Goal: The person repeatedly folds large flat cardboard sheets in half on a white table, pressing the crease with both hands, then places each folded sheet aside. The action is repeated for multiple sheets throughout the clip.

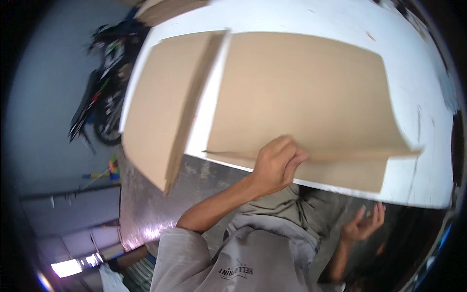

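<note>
Left hand (279, 164), the nearer, pinching the raised near edge of a brown sheet (301, 92); the edge runs left–right along the counter's (430, 168) near side. Right hand (364, 224), fingers loosely parted, beyond that side. The sheet extends toward the counter's far side, longer axis uncertain.
</note>
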`<state>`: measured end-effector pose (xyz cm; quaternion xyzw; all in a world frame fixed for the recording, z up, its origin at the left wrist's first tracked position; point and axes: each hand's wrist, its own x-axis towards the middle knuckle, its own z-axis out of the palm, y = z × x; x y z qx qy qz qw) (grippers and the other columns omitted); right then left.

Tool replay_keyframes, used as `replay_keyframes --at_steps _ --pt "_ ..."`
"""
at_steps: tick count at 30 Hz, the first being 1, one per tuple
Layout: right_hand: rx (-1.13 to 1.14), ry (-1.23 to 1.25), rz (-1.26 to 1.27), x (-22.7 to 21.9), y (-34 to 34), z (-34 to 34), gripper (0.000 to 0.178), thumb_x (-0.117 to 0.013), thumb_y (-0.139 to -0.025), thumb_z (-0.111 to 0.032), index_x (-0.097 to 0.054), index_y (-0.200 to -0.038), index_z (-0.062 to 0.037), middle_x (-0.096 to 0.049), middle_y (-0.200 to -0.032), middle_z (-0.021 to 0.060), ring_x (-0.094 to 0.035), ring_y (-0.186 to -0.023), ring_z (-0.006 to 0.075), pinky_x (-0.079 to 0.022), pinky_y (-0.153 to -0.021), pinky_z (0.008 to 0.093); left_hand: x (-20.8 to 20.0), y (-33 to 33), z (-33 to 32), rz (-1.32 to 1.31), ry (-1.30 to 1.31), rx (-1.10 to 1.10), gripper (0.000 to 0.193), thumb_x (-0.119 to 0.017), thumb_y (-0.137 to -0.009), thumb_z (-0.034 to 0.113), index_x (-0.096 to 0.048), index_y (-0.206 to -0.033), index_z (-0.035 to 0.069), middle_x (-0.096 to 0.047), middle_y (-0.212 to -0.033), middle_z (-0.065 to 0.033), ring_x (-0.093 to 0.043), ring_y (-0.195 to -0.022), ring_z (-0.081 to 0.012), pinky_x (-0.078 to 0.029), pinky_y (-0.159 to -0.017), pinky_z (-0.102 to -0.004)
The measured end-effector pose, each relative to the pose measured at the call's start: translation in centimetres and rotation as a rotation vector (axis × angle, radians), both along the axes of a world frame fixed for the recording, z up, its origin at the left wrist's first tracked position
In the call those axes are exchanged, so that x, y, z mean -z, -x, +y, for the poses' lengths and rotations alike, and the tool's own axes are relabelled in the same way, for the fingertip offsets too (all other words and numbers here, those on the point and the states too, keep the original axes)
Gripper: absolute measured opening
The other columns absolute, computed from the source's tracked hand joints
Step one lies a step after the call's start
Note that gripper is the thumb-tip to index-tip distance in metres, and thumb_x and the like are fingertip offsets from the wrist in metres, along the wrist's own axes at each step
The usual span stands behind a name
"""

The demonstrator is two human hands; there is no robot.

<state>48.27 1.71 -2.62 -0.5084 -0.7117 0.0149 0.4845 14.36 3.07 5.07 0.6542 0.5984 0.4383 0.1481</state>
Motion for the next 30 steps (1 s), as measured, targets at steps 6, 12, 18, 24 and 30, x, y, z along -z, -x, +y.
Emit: replay_keyframes --at_steps 6,12,18,24,30 --pt "-0.049 0.142 0.277 1.0 -0.2 -0.9 0.029 -0.059 -0.104 0.006 -0.060 -0.133 0.0090 -0.058 -0.136 0.0244 -0.060 -0.126 0.0360 -0.051 -0.108 0.0462 -13.7 12.5 1.6 -0.595 -0.243 -0.454 0.024 -0.065 -0.109 0.027 -0.072 -0.104 0.005 -0.068 -0.096 -0.0003 -0.061 -0.087 -0.0090 -0.050 -0.079 -0.0281" --pt "-0.028 0.258 0.440 2.0 -0.1 -3.1 0.025 -0.058 -0.106 0.002 -0.063 -0.130 0.0081 -0.062 -0.129 0.0203 -0.061 -0.120 0.0298 -0.051 -0.104 0.0414 -26.5 19.7 -6.1 0.135 -1.181 -0.880 0.018 -0.072 -0.104 0.016 -0.073 -0.098 -0.002 -0.075 -0.098 -0.0101 -0.068 -0.087 -0.0177 -0.058 -0.081 -0.0339" --pt "-0.021 0.391 0.537 2.5 1.2 -4.4 0.020 -0.061 -0.105 0.000 -0.064 -0.124 0.0065 -0.064 -0.123 0.0169 -0.061 -0.116 0.0268 -0.050 -0.101 0.0392 -26.4 19.7 -8.7 0.519 -1.300 -0.950 0.012 -0.075 -0.102 0.009 -0.076 -0.097 -0.002 -0.077 -0.093 -0.0090 -0.070 -0.077 -0.0164 -0.057 -0.070 -0.0297" --pt "-0.111 0.434 0.551 2.2 2.0 -4.5 0.015 -0.062 -0.104 0.001 -0.065 -0.117 0.0069 -0.065 -0.113 0.0145 -0.062 -0.106 0.0242 -0.050 -0.096 0.0366 -15.0 27.8 -6.8 0.854 -0.581 -0.899 0.002 -0.075 -0.094 0.002 -0.074 -0.092 0.001 -0.071 -0.082 -0.0135 -0.068 -0.071 -0.0268 -0.054 -0.068 -0.0352" --pt "-0.139 0.485 0.549 2.3 1.5 -4.7 0.012 -0.063 -0.104 0.000 -0.067 -0.112 0.0069 -0.066 -0.105 0.0131 -0.063 -0.098 0.0239 -0.050 -0.091 0.0366 1.2 30.8 -8.5 0.339 0.018 -0.856 0.009 -0.071 -0.096 0.007 -0.076 -0.097 -0.001 -0.070 -0.088 -0.0208 -0.070 -0.079 -0.0378 -0.055 -0.076 -0.0443"
